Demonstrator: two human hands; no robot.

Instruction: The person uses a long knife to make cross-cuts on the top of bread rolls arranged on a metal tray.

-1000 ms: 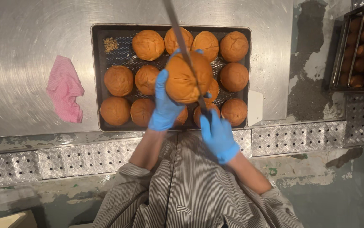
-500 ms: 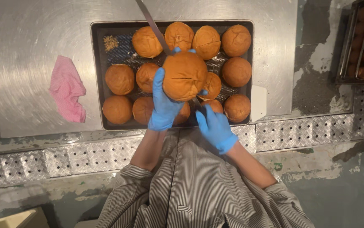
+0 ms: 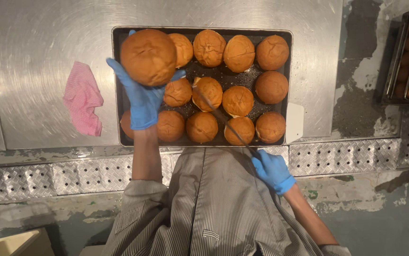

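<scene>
The table (image 3: 38, 42) is brushed steel, dully shiny with swirl marks. The tray (image 3: 287, 85) is dark, matt metal with a perforated floor. The buns (image 3: 209, 47) have a smooth, slightly cracked, matt brown crust. The gloves (image 3: 143, 102) are thin blue rubber, faintly glossy. The cloth (image 3: 82, 98) is pink and crumpled. The knife (image 3: 223, 121) is bare metal. The shirt (image 3: 204, 208) is striped fabric.

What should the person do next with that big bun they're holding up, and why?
Probably set the bun down in the bare top-left corner of the tray. The left hand holds it just above that gap, and the right hand has the knife drawn clear toward the body, its blade over other buns.
</scene>
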